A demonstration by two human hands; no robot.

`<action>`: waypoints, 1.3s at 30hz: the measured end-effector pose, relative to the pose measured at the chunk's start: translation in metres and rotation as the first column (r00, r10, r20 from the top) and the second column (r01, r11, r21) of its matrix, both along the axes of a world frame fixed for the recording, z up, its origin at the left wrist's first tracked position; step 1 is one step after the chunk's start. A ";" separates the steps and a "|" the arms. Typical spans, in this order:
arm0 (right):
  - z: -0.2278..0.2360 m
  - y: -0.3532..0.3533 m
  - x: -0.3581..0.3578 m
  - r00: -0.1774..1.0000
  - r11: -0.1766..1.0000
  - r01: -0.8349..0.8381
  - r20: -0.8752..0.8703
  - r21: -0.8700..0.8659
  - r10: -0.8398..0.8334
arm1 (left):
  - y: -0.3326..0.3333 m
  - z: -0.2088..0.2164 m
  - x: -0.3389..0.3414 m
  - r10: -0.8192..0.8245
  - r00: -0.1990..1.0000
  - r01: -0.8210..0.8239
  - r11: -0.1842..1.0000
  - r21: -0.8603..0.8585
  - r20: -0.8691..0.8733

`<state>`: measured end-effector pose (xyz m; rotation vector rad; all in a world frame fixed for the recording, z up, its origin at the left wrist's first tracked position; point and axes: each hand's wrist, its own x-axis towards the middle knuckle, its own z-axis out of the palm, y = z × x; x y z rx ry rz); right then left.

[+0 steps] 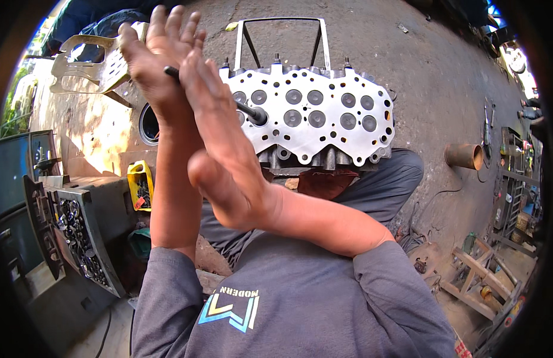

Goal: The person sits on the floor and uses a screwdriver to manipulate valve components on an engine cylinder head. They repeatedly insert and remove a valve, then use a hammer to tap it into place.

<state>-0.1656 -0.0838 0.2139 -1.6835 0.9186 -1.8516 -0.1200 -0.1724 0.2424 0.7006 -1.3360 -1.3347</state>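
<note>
A valve lapping stick (246, 109), dark and slim, slants between my two palms. Its thick round end rests on a valve at the left part of a cylinder head (319, 138). My left hand (160, 68) has its fingers stretched out, the palm pressed against the stick near its tip. Crossing in front of it, my right hand (223, 128) lies flat against the stick's other side, thumb apart. The stick's middle is hidden behind that hand. Several round grey valve faces (292, 119) sit in pairs across the pale machined surface.
A metal frame (281, 19) stands behind the cylinder head. To the left are a pale metal chair (85, 71), a yellow cut-open container (140, 186) and a tray of small metal parts (79, 238). On the right lie a rusty cylinder (463, 156) and a wooden frame (482, 277).
</note>
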 end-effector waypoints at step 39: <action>-0.014 -0.042 -0.044 0.985 0.995 0.059 -0.165 0.085 -0.044 | 0.215 -0.188 0.177 0.350 0.445 -0.168 0.937 -0.307 0.824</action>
